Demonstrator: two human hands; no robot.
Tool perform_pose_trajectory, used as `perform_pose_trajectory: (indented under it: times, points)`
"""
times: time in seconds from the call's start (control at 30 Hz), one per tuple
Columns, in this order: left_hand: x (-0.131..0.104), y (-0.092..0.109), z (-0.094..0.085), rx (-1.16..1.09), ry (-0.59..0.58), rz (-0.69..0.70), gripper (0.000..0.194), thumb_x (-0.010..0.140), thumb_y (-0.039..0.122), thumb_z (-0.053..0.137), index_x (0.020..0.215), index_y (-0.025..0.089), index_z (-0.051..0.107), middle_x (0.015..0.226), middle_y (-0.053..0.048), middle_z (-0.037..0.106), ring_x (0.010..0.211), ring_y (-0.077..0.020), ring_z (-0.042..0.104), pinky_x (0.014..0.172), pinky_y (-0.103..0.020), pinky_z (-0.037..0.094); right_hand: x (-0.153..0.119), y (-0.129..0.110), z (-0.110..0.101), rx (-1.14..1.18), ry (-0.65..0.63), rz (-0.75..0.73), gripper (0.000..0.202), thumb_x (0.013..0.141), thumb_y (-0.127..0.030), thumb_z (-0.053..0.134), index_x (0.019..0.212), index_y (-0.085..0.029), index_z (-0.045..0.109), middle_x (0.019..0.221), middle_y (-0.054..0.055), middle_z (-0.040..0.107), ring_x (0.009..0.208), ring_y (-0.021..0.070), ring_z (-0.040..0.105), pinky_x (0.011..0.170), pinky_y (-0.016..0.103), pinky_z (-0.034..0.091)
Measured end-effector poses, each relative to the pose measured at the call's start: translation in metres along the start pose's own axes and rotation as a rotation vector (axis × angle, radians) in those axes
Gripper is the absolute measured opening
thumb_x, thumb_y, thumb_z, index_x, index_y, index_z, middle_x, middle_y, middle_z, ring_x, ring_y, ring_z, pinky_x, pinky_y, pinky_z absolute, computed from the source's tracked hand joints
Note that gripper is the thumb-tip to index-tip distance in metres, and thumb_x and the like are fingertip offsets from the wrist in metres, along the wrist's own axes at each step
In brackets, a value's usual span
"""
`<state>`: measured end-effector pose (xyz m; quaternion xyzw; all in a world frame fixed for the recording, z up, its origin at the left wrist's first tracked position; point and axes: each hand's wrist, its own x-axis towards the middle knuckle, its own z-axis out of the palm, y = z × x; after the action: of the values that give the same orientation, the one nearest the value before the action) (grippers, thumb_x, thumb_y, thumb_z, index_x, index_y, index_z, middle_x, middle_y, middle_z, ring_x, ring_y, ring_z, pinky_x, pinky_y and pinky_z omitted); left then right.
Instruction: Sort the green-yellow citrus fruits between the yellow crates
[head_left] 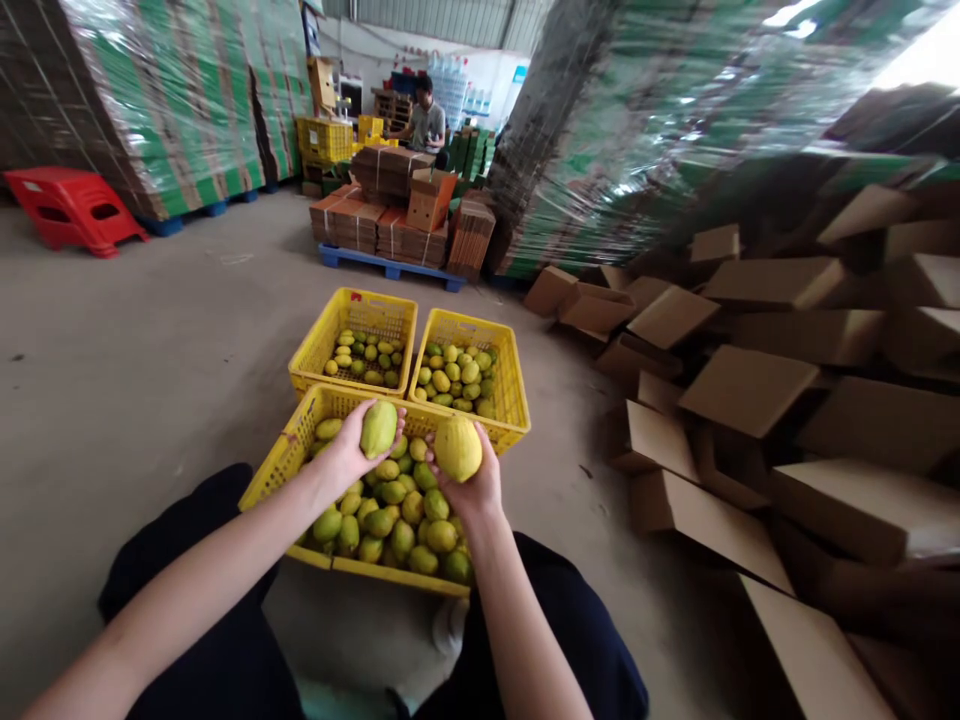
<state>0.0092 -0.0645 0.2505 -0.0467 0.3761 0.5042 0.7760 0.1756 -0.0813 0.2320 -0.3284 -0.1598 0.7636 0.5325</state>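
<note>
In front of me, my left hand (351,442) is closed around a green-yellow lemon (379,430). My right hand (478,486) grips a rounder, yellower lemon (458,448) from below. Both fruits are held above a large yellow plastic crate (274,468) between my knees, which is heaped with green and yellow lemons (403,538). Just beyond it stand two more yellow crates. The left one (306,362) has a thin layer of lemons on its bottom, and the right one (513,378) contains a fuller pile.
Brown cardboard boxes (750,390) lie heaped along the right. Flattened cartons sit on a blue pallet (390,266) ahead. Wrapped stacks (187,100) rise on both sides. A red stool (75,210) stands at left. Another person (427,122) is at the back.
</note>
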Motion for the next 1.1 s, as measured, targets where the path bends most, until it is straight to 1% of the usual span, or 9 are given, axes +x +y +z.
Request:
perform_pose_trajectory:
  times: [0.1,0.2,0.33,0.47,0.57,0.7,0.9,1.03,1.1]
  points:
    - [-0.003,-0.005,0.0,-0.008,-0.004,0.018,0.026,0.097,0.017,0.041,0.094,0.011,0.066,0.069,-0.005,0.07,0.053,-0.014,0.066,0.05,-0.023,0.056,0.004,0.006,-0.003,-0.035,-0.047,0.003,0.029,0.079,-0.047,0.065,0.081,-0.018,0.066,0.072,0.01,0.073,0.058,0.0208,0.067,0.047,0.029,0.053]
    - [-0.007,-0.007,0.004,-0.028,-0.012,0.059,0.026,0.099,0.021,0.04,0.093,0.014,0.065,0.07,-0.004,0.069,0.058,-0.0147,0.068,0.053,-0.024,0.058,0.006,0.013,-0.006,-0.089,-0.089,0.065,0.036,0.078,-0.055,0.067,0.086,-0.02,0.065,0.074,0.007,0.073,0.053,0.0199,0.065,0.041,0.03,0.05]
    - [-0.004,-0.003,0.008,-0.061,0.024,0.045,0.02,0.097,0.027,0.048,0.092,0.013,0.061,0.069,-0.006,0.067,0.06,-0.0164,0.068,0.055,-0.026,0.061,0.006,0.016,-0.004,-0.1,-0.046,0.055,0.04,0.077,-0.059,0.069,0.091,-0.022,0.063,0.075,0.004,0.073,0.057,0.0208,0.067,0.038,0.028,0.048]
    - [0.001,0.004,0.003,-0.147,0.024,0.073,0.008,0.093,0.022,0.056,0.096,0.014,0.059,0.071,-0.004,0.066,0.063,-0.0154,0.069,0.056,-0.026,0.063,0.004,0.012,0.001,-0.07,-0.039,0.118,0.038,0.08,-0.059,0.063,0.087,-0.021,0.064,0.076,0.005,0.074,0.061,0.0215,0.069,0.037,0.026,0.048]
    - [-0.004,0.012,-0.008,-0.154,-0.013,0.013,0.017,0.095,0.028,0.053,0.101,0.012,0.058,0.075,-0.006,0.067,0.059,-0.0137,0.067,0.053,-0.024,0.062,-0.001,0.009,0.003,-0.04,-0.061,0.119,0.037,0.08,-0.054,0.065,0.087,-0.017,0.066,0.078,0.008,0.074,0.063,0.0214,0.071,0.038,0.024,0.05]
    - [-0.012,0.019,-0.021,-0.147,-0.07,-0.129,0.039,0.097,0.044,0.046,0.104,0.008,0.057,0.08,-0.011,0.067,0.043,-0.0076,0.053,0.037,-0.017,0.051,-0.006,0.007,0.003,-0.03,-0.096,0.069,0.034,0.077,-0.042,0.07,0.094,-0.013,0.068,0.088,0.012,0.076,0.063,0.0203,0.072,0.044,0.024,0.056]
    - [-0.008,0.01,-0.023,-0.068,-0.079,-0.038,0.03,0.097,0.04,0.047,0.093,0.012,0.058,0.077,-0.01,0.067,0.05,-0.0107,0.055,0.046,-0.021,0.054,-0.001,0.01,0.001,0.003,-0.061,0.126,0.032,0.078,-0.043,0.071,0.093,-0.014,0.068,0.083,0.011,0.077,0.063,0.021,0.072,0.055,0.029,0.061]
    - [-0.006,0.006,-0.019,0.013,-0.135,0.006,0.035,0.099,0.041,0.044,0.087,0.013,0.061,0.071,-0.008,0.065,0.054,-0.0137,0.058,0.049,-0.023,0.054,0.005,0.016,0.001,0.011,-0.014,0.066,0.027,0.077,-0.042,0.073,0.089,-0.018,0.067,0.082,0.006,0.076,0.06,0.0172,0.067,0.051,0.027,0.057]
    - [-0.007,0.006,-0.018,0.108,-0.177,0.046,0.029,0.097,0.038,0.05,0.089,0.014,0.064,0.074,-0.007,0.067,0.056,-0.0144,0.06,0.052,-0.025,0.054,0.005,0.018,0.002,-0.041,-0.015,0.03,0.028,0.073,-0.04,0.077,0.088,-0.018,0.069,0.085,0.006,0.076,0.06,0.016,0.065,0.051,0.026,0.055]
